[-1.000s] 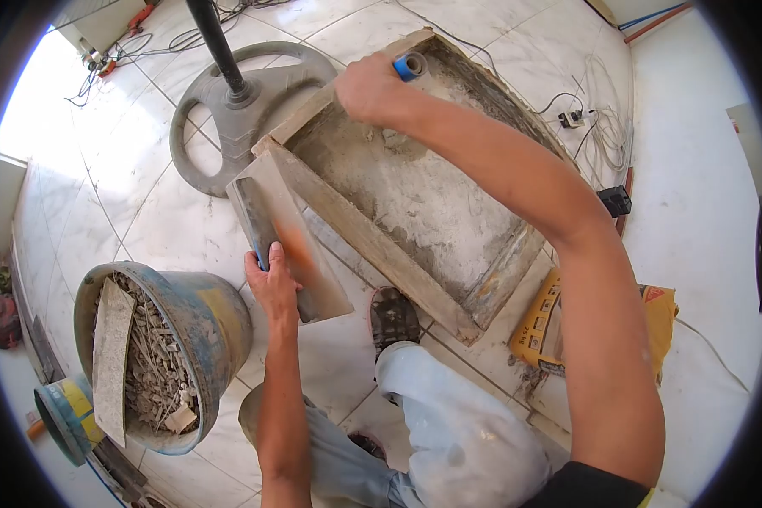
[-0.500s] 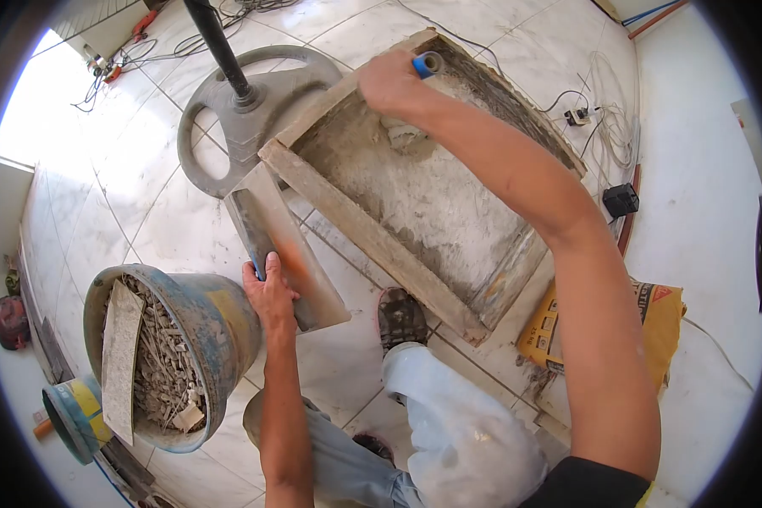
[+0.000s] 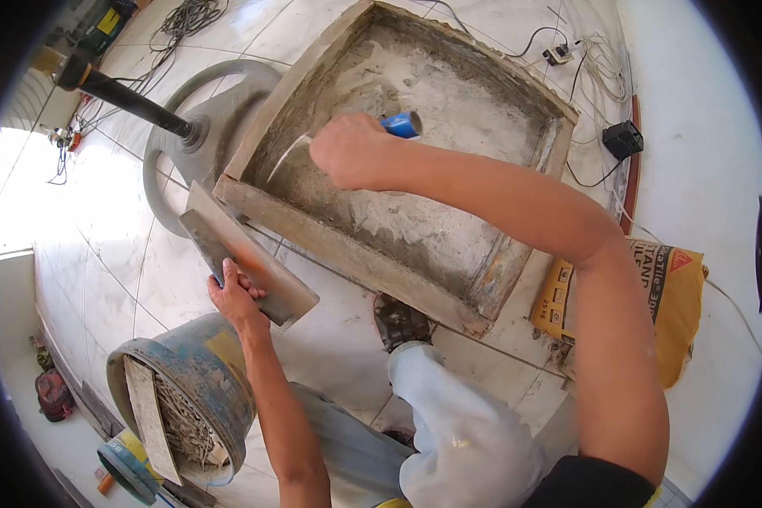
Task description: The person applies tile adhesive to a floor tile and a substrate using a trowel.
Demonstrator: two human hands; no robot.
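Observation:
My right hand (image 3: 356, 152) is closed round the blue handle (image 3: 403, 124) of a trowel, over the left part of a wooden mortar box (image 3: 356, 252). A thin pale blade edge (image 3: 288, 157) shows to the left of that hand, inside the box. Wet grey mortar and a paler smeared layer cover the box's bottom. Outside the box, at its near left corner, my left hand (image 3: 239, 296) grips a flat rectangular metal trowel (image 3: 258, 262), its fingers wrapped round the handle, which they mostly hide.
A rubble bucket (image 3: 220, 356) stands at lower left, with a smaller bucket (image 3: 127, 466) beside it. A grey stand base (image 3: 216, 127) with a black pole is left of the box. A yellow bag (image 3: 681, 313), black adapter (image 3: 622, 140) and cables lie to the right.
My right hand has moved left and nearer from the box's far edge, and the pale blade edge now shows. The view has shifted; my left hand still holds the flat trowel.

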